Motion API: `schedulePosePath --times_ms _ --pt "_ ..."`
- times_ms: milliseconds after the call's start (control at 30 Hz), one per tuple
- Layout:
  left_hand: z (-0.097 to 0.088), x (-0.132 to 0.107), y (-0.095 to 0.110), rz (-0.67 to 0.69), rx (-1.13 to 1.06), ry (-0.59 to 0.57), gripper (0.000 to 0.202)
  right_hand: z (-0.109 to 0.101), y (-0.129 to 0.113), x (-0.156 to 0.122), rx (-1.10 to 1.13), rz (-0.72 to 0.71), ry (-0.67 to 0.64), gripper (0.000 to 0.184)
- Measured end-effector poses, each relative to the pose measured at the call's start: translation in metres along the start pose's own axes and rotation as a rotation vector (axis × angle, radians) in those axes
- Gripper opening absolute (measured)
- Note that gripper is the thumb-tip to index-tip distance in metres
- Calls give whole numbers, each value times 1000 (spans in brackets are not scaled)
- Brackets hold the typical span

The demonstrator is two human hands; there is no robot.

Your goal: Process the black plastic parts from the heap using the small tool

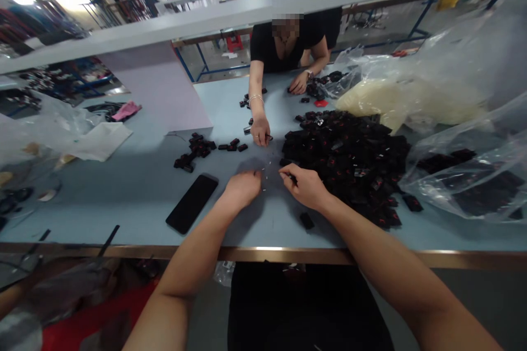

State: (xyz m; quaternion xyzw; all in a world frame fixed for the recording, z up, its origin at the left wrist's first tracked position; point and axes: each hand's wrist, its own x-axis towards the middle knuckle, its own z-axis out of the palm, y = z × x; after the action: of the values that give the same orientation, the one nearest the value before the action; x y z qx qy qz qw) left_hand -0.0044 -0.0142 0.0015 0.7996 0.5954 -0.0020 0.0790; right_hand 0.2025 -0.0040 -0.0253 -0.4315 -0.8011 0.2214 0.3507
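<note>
My left hand (244, 187) is closed just above the table, its fingertips pressed together; what they hold, if anything, is too small to make out. Opposite it, my right hand (307, 186) is pinched shut, with a small black piece (293, 178) partly showing among its fingers. Several tiny whitish bits (264, 177) lie on the blue tabletop (135, 197) between my hands. Beyond my right hand spreads a large heap of small black pieces with red marks (341, 148). One loose black piece (307, 221) lies nearer to me, below my right hand.
A dark phone (192, 203) lies left of my left hand. Smaller groups of black pieces (195, 148) sit behind it. Across the table, a co-worker's hand (261, 130) reaches in. Clear plastic bags (473, 175) stand at the right; a white shelf beam (173, 24) crosses overhead.
</note>
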Motion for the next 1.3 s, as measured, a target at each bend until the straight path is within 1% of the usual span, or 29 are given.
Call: schedulePosePath --times_ms 100,233,333,400,467,533,600,667,733,800,867,1100,1233,1267,1300 --pt "-5 -1 -1 -18 -38 20 16 0 0 0 1 -6 10 23" --pt "-12 -2 -4 -40 -211 121 9 -1 0 0 -12 0 4 23" --pt "-15 -2 -6 -28 -292 187 10 -2 -2 -1 -13 -8 -3 23" --pt "-17 -2 -6 -24 -386 205 11 -2 -4 -1 5 -14 -3 23" --pt "-18 -3 -4 -31 -584 166 8 -2 -6 -2 44 -23 -7 23" --pt "-19 -4 -1 -49 -852 77 7 -2 -8 -2 99 -43 -14 21" --pt "-20 -5 2 -70 -1089 -14 16 -2 -10 -2 157 -84 -22 19" --pt "-19 -6 5 -89 -1241 -73 26 -4 -12 -1 202 -133 -54 18" --pt "-18 -6 7 -112 -1330 -107 31 -5 -13 0 231 -159 -99 17" --pt "-16 -6 9 -135 -1374 -142 32 -5 -13 0 244 -149 -119 14" --pt "-14 -5 10 -153 -1395 -181 32 -3 -12 0 238 -126 -109 11" --pt "-8 -6 15 -191 -1458 -294 28 6 -4 -2 146 -94 -92 6" --pt "-7 -6 15 -181 -1477 -326 25 5 -3 -4 53 -148 -89 6" --pt "-7 -5 14 -175 -1450 -324 26 5 -3 -4 47 -159 -81 6" --pt "-7 -4 13 -173 -1391 -297 27 4 -4 -3 50 -161 -63 6"
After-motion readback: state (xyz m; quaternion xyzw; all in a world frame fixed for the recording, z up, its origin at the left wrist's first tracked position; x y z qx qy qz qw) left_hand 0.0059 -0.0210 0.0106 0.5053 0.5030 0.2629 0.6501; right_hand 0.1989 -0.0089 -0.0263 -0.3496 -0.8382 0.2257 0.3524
